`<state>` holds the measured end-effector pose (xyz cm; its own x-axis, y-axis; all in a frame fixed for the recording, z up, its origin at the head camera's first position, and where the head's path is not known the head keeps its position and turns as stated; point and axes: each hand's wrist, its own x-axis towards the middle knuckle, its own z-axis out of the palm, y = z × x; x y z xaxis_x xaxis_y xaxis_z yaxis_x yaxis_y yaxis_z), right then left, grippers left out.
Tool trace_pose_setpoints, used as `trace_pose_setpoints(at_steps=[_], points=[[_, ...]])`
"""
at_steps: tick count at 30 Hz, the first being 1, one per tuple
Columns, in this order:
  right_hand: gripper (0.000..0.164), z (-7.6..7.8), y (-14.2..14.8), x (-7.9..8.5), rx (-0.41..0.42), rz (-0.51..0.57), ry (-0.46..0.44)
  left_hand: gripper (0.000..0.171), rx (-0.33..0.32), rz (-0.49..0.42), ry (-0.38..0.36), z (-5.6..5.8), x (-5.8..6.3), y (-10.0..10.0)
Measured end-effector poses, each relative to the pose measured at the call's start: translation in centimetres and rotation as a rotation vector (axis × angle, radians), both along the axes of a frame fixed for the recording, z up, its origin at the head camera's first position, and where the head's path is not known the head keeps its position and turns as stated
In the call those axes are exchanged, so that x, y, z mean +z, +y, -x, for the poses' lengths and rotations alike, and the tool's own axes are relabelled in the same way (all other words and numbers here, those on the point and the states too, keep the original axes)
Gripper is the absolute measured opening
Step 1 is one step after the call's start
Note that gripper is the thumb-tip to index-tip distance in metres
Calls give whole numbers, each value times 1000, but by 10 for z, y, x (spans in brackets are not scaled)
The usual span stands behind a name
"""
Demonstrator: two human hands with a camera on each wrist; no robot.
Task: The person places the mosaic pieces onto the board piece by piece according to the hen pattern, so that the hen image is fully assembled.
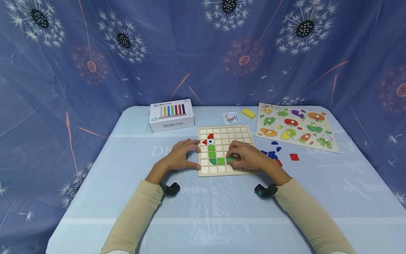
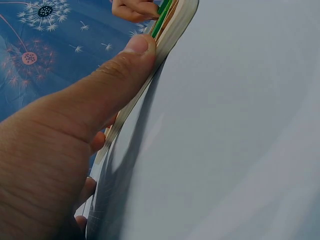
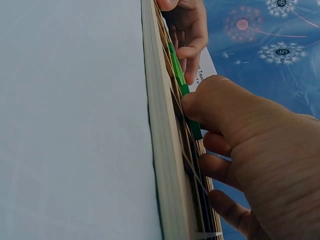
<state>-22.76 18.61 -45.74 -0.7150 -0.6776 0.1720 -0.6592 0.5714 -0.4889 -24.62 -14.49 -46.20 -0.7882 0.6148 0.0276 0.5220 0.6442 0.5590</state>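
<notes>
Within the right grip sits a dark-green piece.

The left arm and right arm are leaning toward each other. The left hand is holding its thumb well apart from its fingers. The right hand is pinching with bent fingers.

Dark green piece beside green square, on gridded wooden board
</notes>
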Motion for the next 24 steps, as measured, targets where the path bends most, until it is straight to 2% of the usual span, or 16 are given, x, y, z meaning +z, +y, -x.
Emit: trace_pose_setpoints(at_steps=[24], points=[[17, 1, 4, 0, 15, 69, -107, 59, -29, -30, 24, 2, -3, -2]])
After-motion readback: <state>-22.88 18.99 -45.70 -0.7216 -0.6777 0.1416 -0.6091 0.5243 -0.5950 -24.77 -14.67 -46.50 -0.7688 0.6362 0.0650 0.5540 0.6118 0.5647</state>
